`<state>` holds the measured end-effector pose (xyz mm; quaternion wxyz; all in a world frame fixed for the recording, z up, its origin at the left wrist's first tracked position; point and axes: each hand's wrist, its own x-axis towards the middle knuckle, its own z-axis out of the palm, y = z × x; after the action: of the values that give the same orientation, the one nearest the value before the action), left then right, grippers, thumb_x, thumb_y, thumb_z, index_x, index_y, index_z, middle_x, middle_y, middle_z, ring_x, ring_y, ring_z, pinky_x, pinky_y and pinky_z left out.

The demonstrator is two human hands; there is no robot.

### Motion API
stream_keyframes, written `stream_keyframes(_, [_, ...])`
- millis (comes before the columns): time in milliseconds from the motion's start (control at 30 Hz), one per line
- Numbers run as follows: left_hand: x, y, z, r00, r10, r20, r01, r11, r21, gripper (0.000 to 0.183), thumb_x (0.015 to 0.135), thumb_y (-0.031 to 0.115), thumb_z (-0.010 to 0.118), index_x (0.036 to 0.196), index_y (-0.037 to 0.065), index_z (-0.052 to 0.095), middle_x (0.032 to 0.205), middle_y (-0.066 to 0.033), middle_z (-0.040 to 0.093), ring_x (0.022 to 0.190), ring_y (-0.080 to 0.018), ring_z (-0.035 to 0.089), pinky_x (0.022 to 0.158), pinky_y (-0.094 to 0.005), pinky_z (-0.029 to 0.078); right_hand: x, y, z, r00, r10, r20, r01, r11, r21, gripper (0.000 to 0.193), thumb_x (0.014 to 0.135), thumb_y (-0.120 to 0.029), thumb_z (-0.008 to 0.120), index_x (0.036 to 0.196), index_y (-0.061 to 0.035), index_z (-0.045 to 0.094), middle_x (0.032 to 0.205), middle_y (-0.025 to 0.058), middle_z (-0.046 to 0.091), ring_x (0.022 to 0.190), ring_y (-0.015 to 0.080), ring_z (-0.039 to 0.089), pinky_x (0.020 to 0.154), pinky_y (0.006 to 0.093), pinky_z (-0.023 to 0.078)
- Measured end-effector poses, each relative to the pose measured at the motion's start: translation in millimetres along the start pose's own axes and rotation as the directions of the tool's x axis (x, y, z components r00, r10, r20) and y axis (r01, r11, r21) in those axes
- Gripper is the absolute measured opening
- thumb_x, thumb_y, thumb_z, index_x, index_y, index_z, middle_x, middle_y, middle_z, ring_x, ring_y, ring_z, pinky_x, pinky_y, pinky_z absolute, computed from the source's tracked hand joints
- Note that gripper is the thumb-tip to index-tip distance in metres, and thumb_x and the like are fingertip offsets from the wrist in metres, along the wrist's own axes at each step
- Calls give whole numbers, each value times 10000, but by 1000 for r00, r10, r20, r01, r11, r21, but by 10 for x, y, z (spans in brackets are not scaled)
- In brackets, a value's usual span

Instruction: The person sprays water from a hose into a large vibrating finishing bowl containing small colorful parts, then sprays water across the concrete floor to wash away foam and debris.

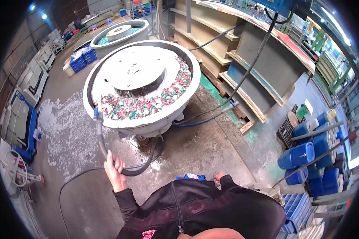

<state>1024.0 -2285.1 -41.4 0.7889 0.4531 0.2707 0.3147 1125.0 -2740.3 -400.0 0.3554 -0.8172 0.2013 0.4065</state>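
Your black zip jacket (pixel 207 193) fills the head view's near edge. You seem to be at a rinsing step; next likely calls for steering the grey hose (pixel 100 134) along the rim. Your left grip (pixel 114 167) wraps it snugly, its blue-fitted end at the finishing bowl's (pixel 196 75) near-left rim. Your right grip (pixel 217 178) is half hidden: I can't tell whether it's curled.

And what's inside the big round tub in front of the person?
Small red, green and white pieces, what looks like white foam, and a round raised centre. Whatever lies beneath them in the tub is hidden.
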Motion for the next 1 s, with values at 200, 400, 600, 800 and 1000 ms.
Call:
stream_keyframes(200, [38, -167, 9, 996, -84, -12, 85, 996, 6, 366, 847, 332, 529, 581, 157, 347, 425, 81, 215, 341, -40, 187, 382, -212, 249, 475, -69, 214, 993, -41, 108, 34, 997, 65, 155, 782, -117, 486, 828, -40, 612, 610, 47, 571, 416, 121, 504, 352, 264, 403])
stream_keyframes(400, [-13, -51, -247, 997, -67, -34, 64, 995, -77, 162, 863, 216, 512, 879, 65, 567, 459, 92, 214, 361, 3, 198, 388, -166, 271, 420, -420, 366, 964, -135, 228, 139, 990, 0, 299, 724, -52, 482, 994, -28, 609, 654, 74, 588, 465, 153, 528, 400, 290, 430])
stream_keyframes(600, [-165, 111, -291, 997, -55, 49, 56, 998, -21, 319, 833, 286, 560, 602, 135, 401, 420, 74, 273, 330, -37, 235, 407, -223, 317, 162, -568, 275, 934, -329, 138, 353, 909, -223, 258, 735, -84, 507, 953, -54, 642, 689, 77, 609, 543, 153, 558, 471, 298, 441])
stream_keyframes(800, [-133, 112, -394, 997, -63, 40, 63, 998, -4, 364, 835, 279, 553, 556, 142, 365, 422, 70, 285, 338, -38, 250, 408, -229, 303, 1809, 430, 417, 837, -492, 238, 546, 734, -404, 199, 727, -119, 549, 853, 5, 641, 811, 110, 646, 777, 169, 604, 720, 279, 457])
stream_keyframes(1000, [-156, 52, -463, 997, -61, 54, 62, 998, -18, 378, 837, 278, 548, 545, 142, 351, 412, 69, 275, 332, -39, 251, 397, -227, 291, 1910, 346, 593, 895, -392, 213, 439, 857, -269, 179, 727, -96, 553, 827, 21, 645, 830, 81, 651, 802, 158, 599, 729, 255, 449])
